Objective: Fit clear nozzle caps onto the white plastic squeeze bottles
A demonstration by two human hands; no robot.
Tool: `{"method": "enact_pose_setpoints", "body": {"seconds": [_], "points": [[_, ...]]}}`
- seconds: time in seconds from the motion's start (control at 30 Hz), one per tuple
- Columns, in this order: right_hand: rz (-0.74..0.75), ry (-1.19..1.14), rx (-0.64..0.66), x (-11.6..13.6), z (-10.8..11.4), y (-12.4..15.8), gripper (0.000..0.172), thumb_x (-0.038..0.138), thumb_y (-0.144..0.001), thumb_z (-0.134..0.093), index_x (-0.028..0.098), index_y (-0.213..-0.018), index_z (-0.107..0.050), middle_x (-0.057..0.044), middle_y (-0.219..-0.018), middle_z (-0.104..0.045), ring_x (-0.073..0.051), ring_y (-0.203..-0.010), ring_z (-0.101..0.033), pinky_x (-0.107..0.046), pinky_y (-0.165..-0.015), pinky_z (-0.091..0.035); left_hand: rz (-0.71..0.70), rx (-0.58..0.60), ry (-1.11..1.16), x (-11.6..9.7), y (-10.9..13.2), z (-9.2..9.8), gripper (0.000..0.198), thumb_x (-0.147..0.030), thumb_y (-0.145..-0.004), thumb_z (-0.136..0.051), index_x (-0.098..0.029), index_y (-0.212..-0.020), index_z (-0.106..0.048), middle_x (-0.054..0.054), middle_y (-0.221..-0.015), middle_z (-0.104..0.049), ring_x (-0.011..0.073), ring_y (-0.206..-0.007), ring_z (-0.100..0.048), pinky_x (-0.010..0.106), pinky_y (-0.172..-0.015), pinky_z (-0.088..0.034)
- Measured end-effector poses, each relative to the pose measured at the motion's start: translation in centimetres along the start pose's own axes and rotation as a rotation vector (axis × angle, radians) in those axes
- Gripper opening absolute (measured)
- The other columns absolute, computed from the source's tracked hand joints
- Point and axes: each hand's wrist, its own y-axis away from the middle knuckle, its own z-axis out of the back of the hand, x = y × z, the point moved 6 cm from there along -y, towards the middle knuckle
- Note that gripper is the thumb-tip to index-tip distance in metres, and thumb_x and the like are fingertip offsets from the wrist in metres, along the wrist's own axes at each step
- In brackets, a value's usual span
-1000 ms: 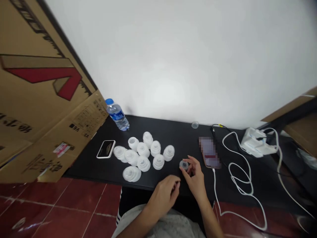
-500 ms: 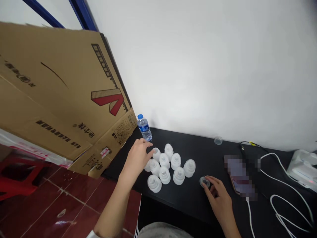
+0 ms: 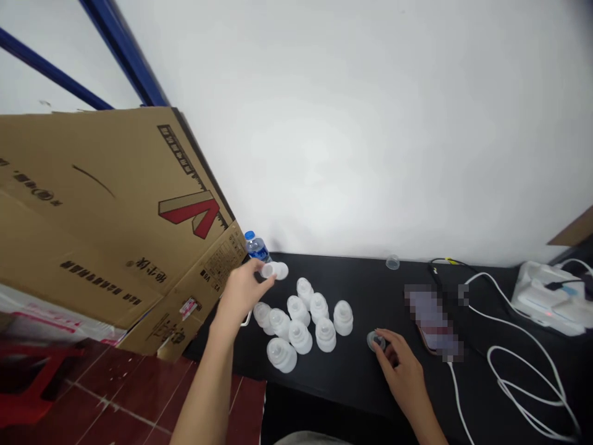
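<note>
My left hand (image 3: 243, 292) is shut on a translucent white plastic moulded piece (image 3: 274, 270), which lies sideways in my fingertips above the back left of the black table (image 3: 352, 383). Several similar bottle-shaped pieces (image 3: 299, 327) stand or lie grouped just right of that hand. My right hand (image 3: 402, 361) grips a small round grey cap (image 3: 376, 341) low at the table surface, to the right of the group.
A blue-capped water bottle (image 3: 256, 247) stands at the back left against a leaning cardboard sheet (image 3: 115, 216). A pixelated phone (image 3: 433, 315), a small clear cup (image 3: 392, 262), white cables (image 3: 509, 364) and a white charger (image 3: 549, 300) lie to the right.
My left hand has closed on a white piece and lifted it from the group. The right hand stays on the grey cap. The view has swung slightly.
</note>
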Motion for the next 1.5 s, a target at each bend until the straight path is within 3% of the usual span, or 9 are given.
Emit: {"method": "enact_pose_setpoints", "body": {"seconds": [0.1, 0.2, 0.3, 0.53, 0.73, 0.93, 1.13, 1.27, 1.5], "points": [[-0.025, -0.03, 0.01, 0.4, 0.0, 0.1, 0.04, 0.059, -0.104, -0.067, 0.022, -0.115, -0.079, -0.013, -0.112, -0.08, -0.018, -0.062, -0.069, -0.032, -0.058, -0.061, -0.02, -0.221, 0.333, -0.5, 4.0, 4.0, 0.036, -0.052, -0.089, -0.082, -0.021, -0.106, -0.074, 0.007, -0.106, -0.086, 0.0287, -0.102, -0.082, 0.045, -0.103, -0.065], [-0.062, -0.042, 0.018, 0.8, 0.1, 0.1, 0.04, 0.057, -0.106, -0.065, 0.021, -0.119, -0.078, -0.009, -0.095, -0.08, -0.019, -0.061, -0.068, -0.032, -0.058, -0.059, -0.078, -0.086, 0.524, -2.6, 8.8, 4.4, 0.032, -0.047, -0.092, -0.083, -0.023, -0.112, -0.072, 0.012, -0.121, -0.085, 0.0327, -0.115, -0.081, 0.047, -0.101, -0.068], [-0.094, -0.044, 0.05, 0.9, 0.0, 0.2, 0.037, 0.054, -0.106, -0.065, 0.022, -0.12, -0.078, -0.004, -0.08, -0.075, -0.02, -0.06, -0.067, -0.031, -0.058, -0.057, -0.121, 0.067, 0.635, -5.5, 13.0, 1.1, 0.029, -0.04, -0.099, -0.077, -0.025, -0.122, -0.069, 0.015, -0.13, -0.083, 0.0347, -0.121, -0.081, 0.047, -0.097, -0.071], [-0.119, -0.058, 0.098, 0.7, -0.2, 0.6, 0.034, 0.05, -0.107, -0.065, 0.021, -0.122, -0.076, -0.005, -0.087, -0.077, -0.02, -0.065, -0.068, -0.033, -0.065, -0.057, -0.366, -0.052, 0.472, -11.4, 17.9, -11.5, 0.04, -0.02, -0.091, -0.074, -0.024, -0.13, -0.068, 0.008, -0.117, -0.083, 0.0275, -0.104, -0.084, 0.04, -0.09, -0.07], [-0.153, -0.118, 0.111, 0.7, -0.2, 0.5, 0.034, 0.048, -0.104, -0.068, 0.022, -0.124, -0.078, -0.005, -0.088, -0.08, -0.021, -0.066, -0.069, -0.034, -0.066, -0.057, -0.417, 0.007, 0.538, -12.1, 19.4, -16.9, 0.049, -0.019, -0.094, -0.072, -0.024, -0.143, -0.064, 0.011, -0.128, -0.08, 0.0296, -0.116, -0.08, 0.046, -0.1, -0.068], [-0.208, -0.184, 0.144, 0.7, -0.5, 0.7, 0.03, 0.05, -0.103, -0.071, 0.025, -0.117, -0.079, -0.006, -0.094, -0.084, -0.023, -0.072, -0.074, -0.035, -0.071, -0.059, -0.257, 0.258, 0.681, -11.0, 19.8, -21.2, 0.047, -0.028, -0.098, -0.077, -0.024, -0.144, -0.064, 0.012, -0.137, -0.077, 0.0305, -0.125, -0.076, 0.047, -0.109, -0.063], [-0.33, -0.369, -0.011, -0.2, 1.0, 0.6, 0.041, 0.062, -0.103, -0.069, 0.022, -0.106, -0.075, -0.004, -0.077, -0.075, -0.02, -0.063, -0.067, -0.031, -0.06, -0.054, -0.174, 0.376, 0.649, -10.1, 19.7, -20.6, 0.06, -0.034, -0.108, -0.066, -0.026, -0.165, -0.051, 0.015, -0.14, -0.07, 0.0306, -0.128, -0.071, 0.047, -0.112, -0.058], [-0.347, -0.484, 0.032, 0.2, 1.4, 0.3, 0.041, 0.062, -0.102, -0.072, 0.022, -0.097, -0.076, -0.003, -0.077, -0.072, -0.017, -0.059, -0.061, -0.028, -0.055, -0.051, -0.164, 0.392, 0.602, -9.7, 19.6, -20.9, 0.069, -0.034, -0.106, -0.066, -0.025, -0.171, -0.044, 0.013, -0.129, -0.072, 0.0287, -0.119, -0.072, 0.045, -0.108, -0.059], [-0.308, -0.501, 0.237, 1.1, 0.5, 0.3, 0.035, 0.059, -0.101, -0.074, 0.026, -0.11, -0.083, -0.009, -0.103, -0.084, -0.025, -0.087, -0.076, -0.034, -0.074, -0.063, -0.029, 0.354, 0.722, -8.7, 19.4, -21.8, 0.034, -0.041, -0.101, -0.073, -0.022, -0.129, -0.069, 0.01, -0.117, -0.078, 0.0263, -0.101, -0.076, 0.038, -0.092, -0.061]]}}
